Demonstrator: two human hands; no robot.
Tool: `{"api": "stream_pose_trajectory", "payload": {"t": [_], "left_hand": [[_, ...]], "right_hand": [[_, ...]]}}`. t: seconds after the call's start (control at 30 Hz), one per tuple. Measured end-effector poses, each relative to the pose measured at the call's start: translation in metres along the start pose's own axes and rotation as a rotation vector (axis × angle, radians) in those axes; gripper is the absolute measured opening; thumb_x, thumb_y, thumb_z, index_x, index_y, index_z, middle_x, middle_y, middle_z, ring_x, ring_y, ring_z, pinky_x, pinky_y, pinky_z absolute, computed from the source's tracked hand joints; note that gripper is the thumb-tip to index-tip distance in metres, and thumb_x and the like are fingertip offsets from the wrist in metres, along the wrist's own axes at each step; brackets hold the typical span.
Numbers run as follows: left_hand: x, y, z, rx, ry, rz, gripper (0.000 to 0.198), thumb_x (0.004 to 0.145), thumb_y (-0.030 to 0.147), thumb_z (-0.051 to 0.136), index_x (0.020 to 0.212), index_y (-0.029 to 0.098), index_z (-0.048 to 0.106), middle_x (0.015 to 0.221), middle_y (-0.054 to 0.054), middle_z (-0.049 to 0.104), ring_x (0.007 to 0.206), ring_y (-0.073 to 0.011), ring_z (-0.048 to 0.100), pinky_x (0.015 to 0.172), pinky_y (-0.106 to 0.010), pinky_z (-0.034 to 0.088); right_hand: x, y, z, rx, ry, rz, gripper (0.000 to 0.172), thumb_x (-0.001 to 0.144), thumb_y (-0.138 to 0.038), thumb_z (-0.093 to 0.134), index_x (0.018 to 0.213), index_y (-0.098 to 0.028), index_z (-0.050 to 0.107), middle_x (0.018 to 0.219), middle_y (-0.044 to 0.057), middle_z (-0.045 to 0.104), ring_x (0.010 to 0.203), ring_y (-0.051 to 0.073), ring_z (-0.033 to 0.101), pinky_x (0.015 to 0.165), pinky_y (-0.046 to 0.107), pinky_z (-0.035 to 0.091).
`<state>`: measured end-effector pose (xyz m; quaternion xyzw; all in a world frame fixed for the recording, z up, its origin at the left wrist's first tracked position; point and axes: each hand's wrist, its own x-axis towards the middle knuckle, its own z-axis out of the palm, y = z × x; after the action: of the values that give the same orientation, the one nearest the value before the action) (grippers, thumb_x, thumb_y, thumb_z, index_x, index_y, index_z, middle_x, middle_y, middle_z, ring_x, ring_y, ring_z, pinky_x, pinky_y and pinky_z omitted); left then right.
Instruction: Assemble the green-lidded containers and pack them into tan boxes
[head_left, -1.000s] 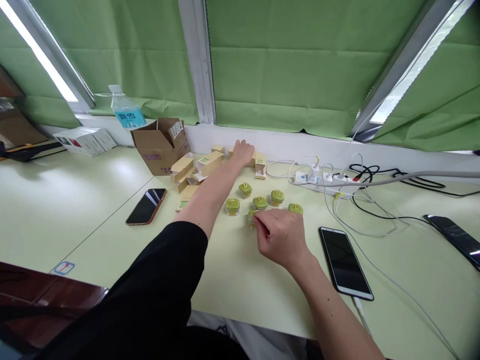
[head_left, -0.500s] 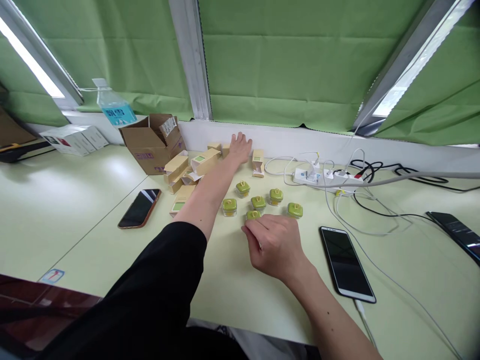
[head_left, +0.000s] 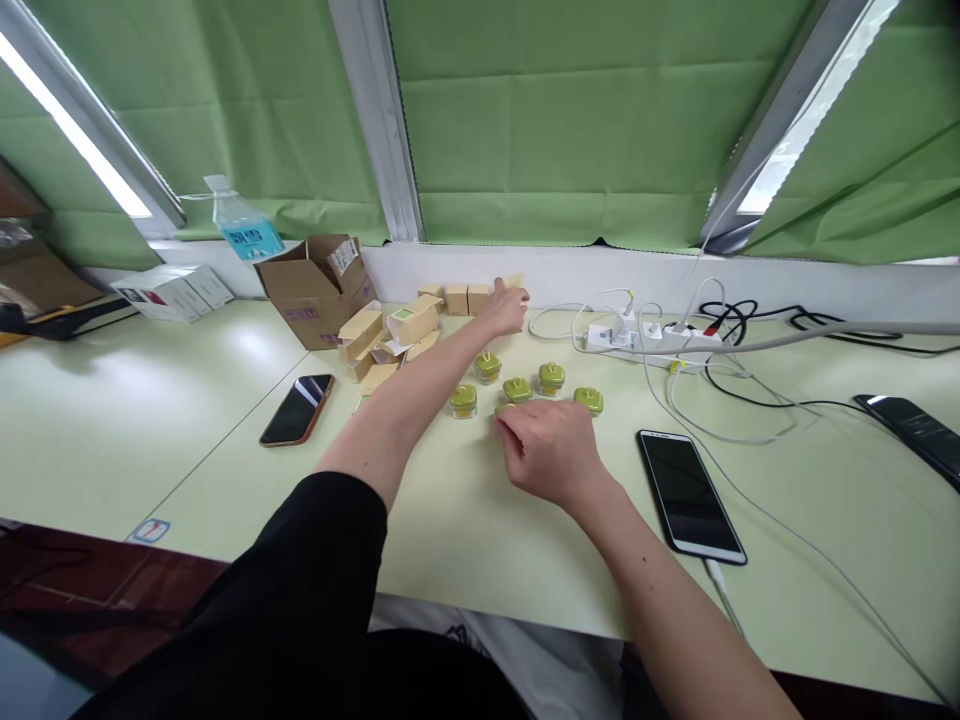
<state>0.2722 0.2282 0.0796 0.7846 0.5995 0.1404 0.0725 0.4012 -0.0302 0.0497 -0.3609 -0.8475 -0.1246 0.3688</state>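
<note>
My left hand (head_left: pixel 508 309) reaches to the back of the table, fingers closed around a small yellow cardboard box (head_left: pixel 514 282) whose top shows behind it. Beside it stand other small boxes (head_left: pixel 457 299) by the wall. My right hand (head_left: pixel 551 450) is curled into a fist over the table; whatever its fingers may hold is hidden. Just beyond the fist are several small glass jars with green lids, among them a middle jar (head_left: pixel 517 389) and a right jar (head_left: pixel 589 400). One jar is mostly covered by the fist.
An open brown carton (head_left: pixel 304 300) stands back left, with small opened boxes (head_left: pixel 414 320) heaped beside it. A water bottle (head_left: pixel 247 225) is behind. Phones lie left (head_left: pixel 298 410) and right (head_left: pixel 691 495). A power strip (head_left: pixel 652 340) with tangled cables lies back right.
My left hand has moved right along the wall and closed on the small box there, uncovering boxes behind it. My right fist stays near the jars. The view has shifted slightly.
</note>
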Motion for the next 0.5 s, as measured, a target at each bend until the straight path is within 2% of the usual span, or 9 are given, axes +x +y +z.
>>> {"api": "stream_pose_trajectory", "payload": {"t": [0.07, 0.13, 0.27, 0.37, 0.43, 0.5], "left_hand": [[-0.029, -0.001, -0.01, 0.033, 0.153, 0.042, 0.049, 0.112, 0.035, 0.048, 0.158, 0.027, 0.064, 0.172, -0.02, 0.039, 0.123, -0.0352, 0.073, 0.112, -0.052, 0.053], [-0.066, -0.003, -0.02, 0.104, 0.334, 0.151, 0.049, 0.111, 0.031, 0.048, 0.156, 0.029, 0.066, 0.172, -0.018, 0.039, 0.128, -0.0371, 0.071, 0.115, -0.054, 0.051], [-0.152, -0.007, -0.034, 0.182, 0.588, 0.361, 0.059, 0.108, 0.029, 0.052, 0.167, 0.031, 0.052, 0.17, -0.02, 0.044, 0.14, -0.0395, 0.062, 0.109, -0.054, 0.051], [-0.209, -0.008, -0.031, 0.159, 0.727, 0.433, 0.063, 0.108, 0.034, 0.054, 0.169, 0.027, 0.042, 0.17, -0.023, 0.048, 0.142, -0.0391, 0.062, 0.11, -0.054, 0.05], [-0.235, -0.006, -0.022, 0.105, 0.781, 0.468, 0.067, 0.108, 0.036, 0.057, 0.171, 0.027, 0.034, 0.167, -0.023, 0.053, 0.148, -0.0409, 0.061, 0.111, -0.054, 0.049], [-0.252, -0.003, -0.013, 0.045, 0.811, 0.514, 0.072, 0.107, 0.033, 0.06, 0.172, 0.027, 0.028, 0.162, -0.024, 0.057, 0.15, -0.0418, 0.06, 0.11, -0.053, 0.049]], "right_hand": [[0.001, 0.003, -0.001, 0.042, 0.019, 0.066, 0.031, 0.098, -0.021, 0.063, 0.067, -0.021, 0.062, 0.06, 0.002, 0.068, 0.054, 0.016, 0.053, 0.056, 0.034, 0.019], [0.004, 0.006, -0.002, 0.122, 0.089, 0.176, 0.025, 0.098, -0.022, 0.062, 0.074, -0.022, 0.066, 0.066, 0.003, 0.072, 0.059, 0.018, 0.059, 0.057, 0.033, 0.028], [0.013, 0.012, -0.002, 0.453, 0.281, 0.472, 0.009, 0.101, -0.032, 0.065, 0.104, -0.025, 0.069, 0.096, 0.006, 0.079, 0.082, 0.023, 0.073, 0.068, 0.035, 0.053], [0.017, 0.011, 0.003, 0.783, 0.338, 0.604, 0.037, 0.098, -0.05, 0.076, 0.121, -0.03, 0.057, 0.124, 0.008, 0.072, 0.103, 0.024, 0.077, 0.081, 0.038, 0.066], [0.018, 0.006, 0.007, 0.972, 0.313, 0.583, 0.052, 0.094, -0.06, 0.081, 0.125, -0.033, 0.049, 0.14, 0.009, 0.064, 0.116, 0.025, 0.076, 0.089, 0.041, 0.069], [0.017, 0.0, 0.011, 1.091, 0.271, 0.539, 0.06, 0.093, -0.066, 0.083, 0.127, -0.035, 0.044, 0.145, 0.009, 0.061, 0.119, 0.025, 0.075, 0.091, 0.042, 0.07]]}}
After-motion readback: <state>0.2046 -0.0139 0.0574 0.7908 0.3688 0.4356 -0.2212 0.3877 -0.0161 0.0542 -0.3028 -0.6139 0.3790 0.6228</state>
